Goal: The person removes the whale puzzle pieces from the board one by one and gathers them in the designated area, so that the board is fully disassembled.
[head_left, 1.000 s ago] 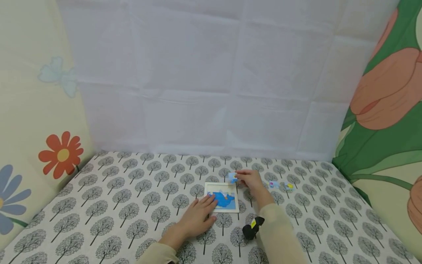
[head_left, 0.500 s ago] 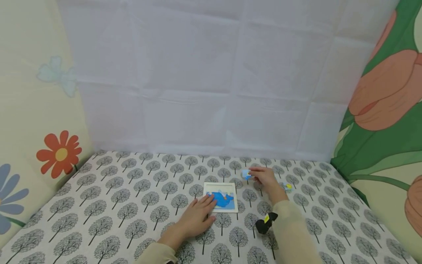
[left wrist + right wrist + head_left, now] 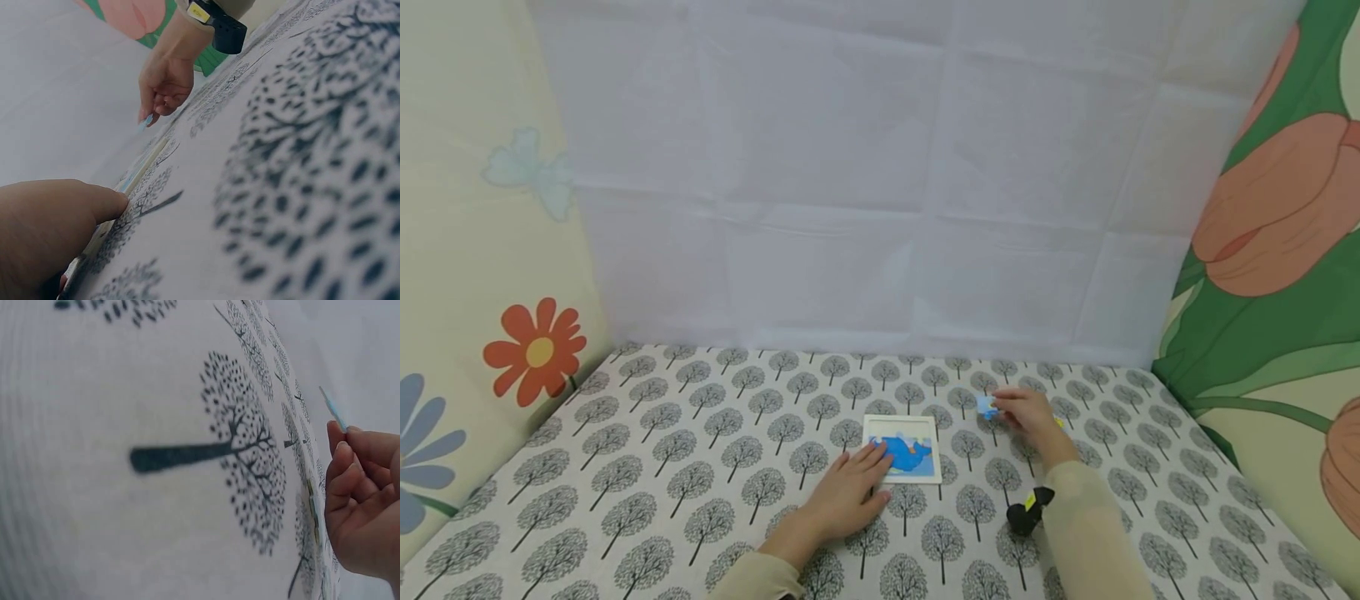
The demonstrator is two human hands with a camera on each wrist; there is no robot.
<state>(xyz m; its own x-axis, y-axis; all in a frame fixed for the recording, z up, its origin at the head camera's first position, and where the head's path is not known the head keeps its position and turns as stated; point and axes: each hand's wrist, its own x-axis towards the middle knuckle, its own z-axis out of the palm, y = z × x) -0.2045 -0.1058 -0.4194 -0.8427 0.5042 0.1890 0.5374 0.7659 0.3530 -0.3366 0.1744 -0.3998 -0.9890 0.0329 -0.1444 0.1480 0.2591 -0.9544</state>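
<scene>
On my head view, the right hand [image 3: 1026, 413] pinches a light-blue puzzle piece [image 3: 986, 407] by its edge, right of the white-framed whale puzzle [image 3: 912, 457]; the left hand [image 3: 844, 495] rests straight-fingered upon it. Caution: shallow pinch may drop the piece; uneven pressing may shift the puzzle.

Left hand [image 3: 847, 493] on framed picture [image 3: 917, 458], right hand [image 3: 1030, 415] pinching blue piece [image 3: 985, 407], tree-print cloth [image 3: 790, 462]

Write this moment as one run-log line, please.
left hand: rests on framed picture | right hand: pinches blue piece above tree-print cloth
</scene>
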